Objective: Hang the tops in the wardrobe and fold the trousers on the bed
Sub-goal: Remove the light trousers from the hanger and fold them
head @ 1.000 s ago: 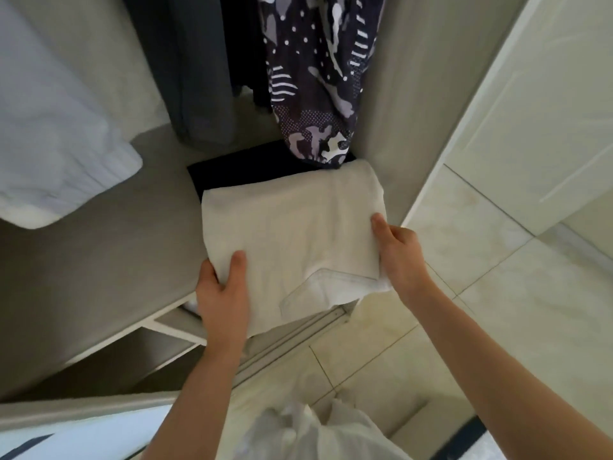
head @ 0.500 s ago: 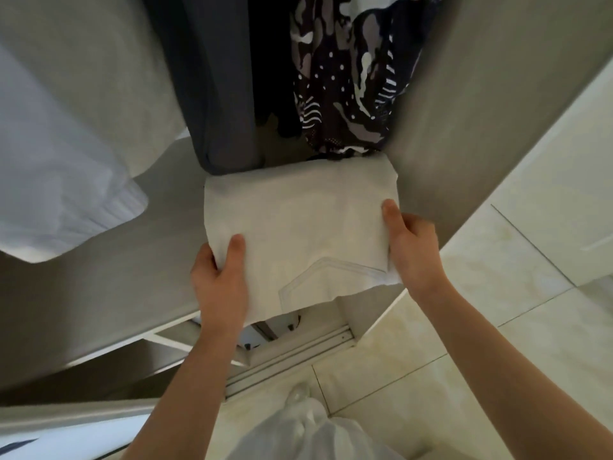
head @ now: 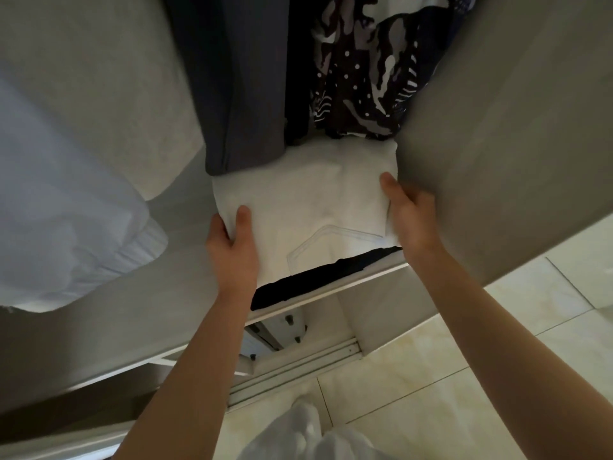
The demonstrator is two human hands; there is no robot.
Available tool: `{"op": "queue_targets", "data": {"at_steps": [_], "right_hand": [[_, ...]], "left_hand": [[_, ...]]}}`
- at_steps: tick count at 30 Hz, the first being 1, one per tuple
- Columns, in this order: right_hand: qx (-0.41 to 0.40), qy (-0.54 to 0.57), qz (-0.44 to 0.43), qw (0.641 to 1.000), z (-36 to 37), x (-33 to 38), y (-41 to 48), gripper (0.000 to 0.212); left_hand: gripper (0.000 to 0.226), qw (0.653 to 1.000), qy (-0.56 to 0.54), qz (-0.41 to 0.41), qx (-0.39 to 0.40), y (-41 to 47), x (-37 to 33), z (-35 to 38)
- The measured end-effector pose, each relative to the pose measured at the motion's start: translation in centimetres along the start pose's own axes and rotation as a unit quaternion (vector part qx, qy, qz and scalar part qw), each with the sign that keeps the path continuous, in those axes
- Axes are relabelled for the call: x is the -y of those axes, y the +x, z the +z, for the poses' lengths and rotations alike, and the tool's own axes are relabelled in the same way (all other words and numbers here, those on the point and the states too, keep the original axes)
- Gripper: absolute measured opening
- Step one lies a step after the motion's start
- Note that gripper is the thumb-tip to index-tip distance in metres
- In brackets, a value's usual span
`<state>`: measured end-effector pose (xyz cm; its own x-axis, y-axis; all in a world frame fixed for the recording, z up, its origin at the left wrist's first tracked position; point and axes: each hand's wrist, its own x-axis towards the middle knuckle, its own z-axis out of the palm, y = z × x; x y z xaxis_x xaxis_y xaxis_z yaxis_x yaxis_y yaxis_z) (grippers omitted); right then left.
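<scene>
1. The left grip [head: 232, 250] is clasped on the near left corner of the folded white trousers [head: 308, 210], thumb on top and fingers tucked beneath. The right grip [head: 411, 214] holds the right edge in the same way, thumb lying on the cloth.
2. Location: the trousers lie on the wardrobe shelf [head: 149, 293], on top of a dark folded garment [head: 318, 280] whose near edge shows below them. Their right edge sits against the side panel [head: 497, 144], and their far edge lies under the hems of the hanging clothes.
3. Progress on trousers: this pair is folded flat, pocket stitching uppermost. Folding appears complete for it and stowing is nearly so. Release is not yet made.
4. Progress on tops: a grey garment [head: 245, 94] and a patterned top [head: 368, 71] hang above the shelf, and a pale garment [head: 66, 210] hangs at the left. Part of the hanging therefore appears done.
5. Outstanding: the bed is not in view, so it cannot be told whether further tops or trousers remain.
6. Shelf: matt, grey-beige, with a white front lip. A lower compartment with small fittings shows beneath it.
7. Room: a sliding-door track [head: 298, 370] runs along the wardrobe foot. The floor [head: 431, 376] is of pale glossy tiles. The light is dim.
</scene>
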<state>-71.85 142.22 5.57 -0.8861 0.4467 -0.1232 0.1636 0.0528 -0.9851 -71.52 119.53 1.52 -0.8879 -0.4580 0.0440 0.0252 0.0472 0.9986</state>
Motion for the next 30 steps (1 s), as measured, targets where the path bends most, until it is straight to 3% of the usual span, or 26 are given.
{"op": "queue_targets", "data": {"at_steps": [4, 7, 12, 20, 25, 30], "right_hand": [[0.019, 0.013, -0.044, 0.999, 0.3, 0.3, 0.0, 0.044], [0.021, -0.013, -0.03, 0.999, 0.9, -0.9, 1.0, 0.039], [-0.01, -0.17, 0.045, 0.984, 1.0, -4.3, 2.1, 0.044], [-0.067, -0.225, -0.067, 0.97, 0.7, -4.5, 2.9, 0.046], [-0.064, -0.336, -0.099, 0.935, 0.4, -7.3, 2.4, 0.045], [-0.034, -0.324, -0.066, 0.943, 0.7, -7.1, 3.0, 0.048]], "left_hand": [[0.025, 0.999, -0.022, 0.029, -0.007, 0.3, -0.4, -0.7], [0.026, 0.999, -0.009, 0.04, 0.009, 0.7, 0.0, -0.7], [0.021, 0.995, 0.031, -0.063, 0.065, 0.5, 4.0, -0.3], [0.019, 0.998, 0.043, -0.036, 0.019, 0.3, 3.3, 0.1], [0.047, 0.993, 0.115, -0.001, 0.008, -2.2, 5.3, -0.3], [0.063, 0.991, 0.134, 0.014, 0.016, -1.0, 5.1, 0.3]]}}
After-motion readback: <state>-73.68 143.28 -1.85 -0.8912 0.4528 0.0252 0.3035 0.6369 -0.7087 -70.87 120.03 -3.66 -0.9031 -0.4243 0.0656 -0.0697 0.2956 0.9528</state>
